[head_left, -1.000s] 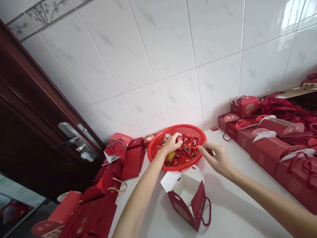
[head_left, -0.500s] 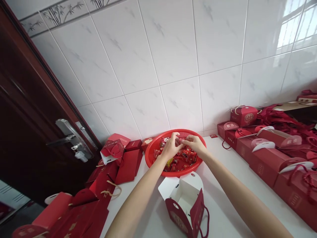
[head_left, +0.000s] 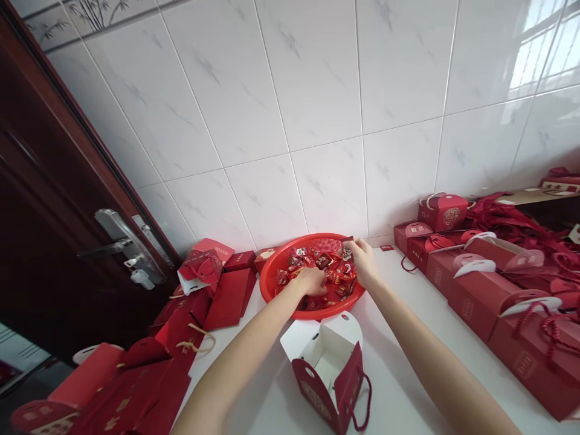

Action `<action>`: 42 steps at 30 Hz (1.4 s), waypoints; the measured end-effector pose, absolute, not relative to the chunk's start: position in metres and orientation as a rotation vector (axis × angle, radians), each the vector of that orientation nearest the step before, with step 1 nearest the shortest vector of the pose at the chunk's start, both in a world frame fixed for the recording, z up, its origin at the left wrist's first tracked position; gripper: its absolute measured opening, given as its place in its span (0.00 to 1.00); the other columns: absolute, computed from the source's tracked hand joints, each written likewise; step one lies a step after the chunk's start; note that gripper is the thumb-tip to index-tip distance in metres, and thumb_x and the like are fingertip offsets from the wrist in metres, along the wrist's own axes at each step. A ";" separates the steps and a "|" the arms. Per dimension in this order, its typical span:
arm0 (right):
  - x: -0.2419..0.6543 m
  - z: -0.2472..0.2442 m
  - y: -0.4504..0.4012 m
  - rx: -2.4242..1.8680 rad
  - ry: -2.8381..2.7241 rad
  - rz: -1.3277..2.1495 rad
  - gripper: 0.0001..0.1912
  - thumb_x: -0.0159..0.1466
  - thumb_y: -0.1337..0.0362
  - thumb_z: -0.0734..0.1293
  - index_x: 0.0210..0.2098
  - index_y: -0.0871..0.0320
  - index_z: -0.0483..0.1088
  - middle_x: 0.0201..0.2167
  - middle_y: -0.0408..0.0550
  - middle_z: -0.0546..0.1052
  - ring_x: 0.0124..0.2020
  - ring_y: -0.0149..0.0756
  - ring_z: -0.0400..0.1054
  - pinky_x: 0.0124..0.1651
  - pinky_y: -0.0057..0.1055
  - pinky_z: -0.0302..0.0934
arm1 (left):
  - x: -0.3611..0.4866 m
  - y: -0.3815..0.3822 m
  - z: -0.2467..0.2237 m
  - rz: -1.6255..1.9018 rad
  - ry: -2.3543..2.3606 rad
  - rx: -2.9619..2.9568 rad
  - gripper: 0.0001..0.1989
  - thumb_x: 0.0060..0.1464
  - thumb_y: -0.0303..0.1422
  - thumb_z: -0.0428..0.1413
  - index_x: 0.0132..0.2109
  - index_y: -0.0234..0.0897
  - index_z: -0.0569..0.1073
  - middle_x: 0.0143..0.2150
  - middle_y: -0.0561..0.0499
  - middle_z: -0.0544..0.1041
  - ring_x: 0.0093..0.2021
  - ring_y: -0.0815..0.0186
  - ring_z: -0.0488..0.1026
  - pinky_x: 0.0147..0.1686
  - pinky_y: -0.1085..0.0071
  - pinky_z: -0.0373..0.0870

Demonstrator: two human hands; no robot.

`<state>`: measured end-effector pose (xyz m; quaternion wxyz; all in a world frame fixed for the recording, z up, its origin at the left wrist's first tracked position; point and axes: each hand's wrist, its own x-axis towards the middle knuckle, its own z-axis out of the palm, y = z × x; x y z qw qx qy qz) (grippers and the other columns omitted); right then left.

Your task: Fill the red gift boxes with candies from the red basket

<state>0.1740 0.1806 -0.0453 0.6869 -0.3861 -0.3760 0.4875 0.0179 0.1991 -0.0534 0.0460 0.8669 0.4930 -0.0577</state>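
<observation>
An oval red plastic basket holds many red-wrapped candies. My left hand is down among them, fingers curled inward; whatever they grip is hidden beneath the hand. Over the basket's right rim, my right hand pinches a dark red wrapped candy between thumb and fingers. In front of the basket, between my forearms, stands an open gift box, dark red outside and white inside. Its flaps are spread, no candy shows inside, and a red cord handle hangs at its right.
Red gift boxes line the right side of the white table, with red ribbons behind. More boxes and flat red cartons pile up on the left, beside a dark door. A tiled wall rises behind the basket.
My hands, close together above the basket before, have moved apart. The left one has gone down into the candies; the right has shifted to the right rim with a candy showing.
</observation>
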 end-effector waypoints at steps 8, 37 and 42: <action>0.175 -0.045 0.182 -0.846 -0.848 1.179 0.09 0.49 0.58 0.67 0.24 0.54 0.64 0.18 0.39 0.70 0.20 0.30 0.61 0.21 0.28 0.53 | 0.023 0.210 -0.052 -0.046 1.414 2.667 0.07 0.45 0.33 0.62 0.35 0.41 0.77 0.42 0.46 0.77 0.40 0.54 0.76 0.40 0.65 0.71; 0.175 -0.044 0.182 -0.820 -0.889 1.223 0.09 0.47 0.57 0.69 0.23 0.55 0.69 0.21 0.44 0.75 0.25 0.35 0.68 0.28 0.30 0.63 | -0.014 0.217 -0.042 0.793 1.167 1.820 0.21 0.49 0.29 0.64 0.52 0.35 0.77 0.45 0.43 0.82 0.44 0.58 0.79 0.45 0.63 0.76; 0.175 -0.045 0.182 -0.835 -0.911 1.219 0.09 0.48 0.57 0.70 0.23 0.56 0.70 0.23 0.45 0.78 0.26 0.36 0.70 0.29 0.31 0.65 | -0.009 0.216 -0.042 0.725 1.357 2.011 0.16 0.50 0.27 0.61 0.47 0.36 0.79 0.42 0.46 0.83 0.41 0.60 0.79 0.42 0.65 0.76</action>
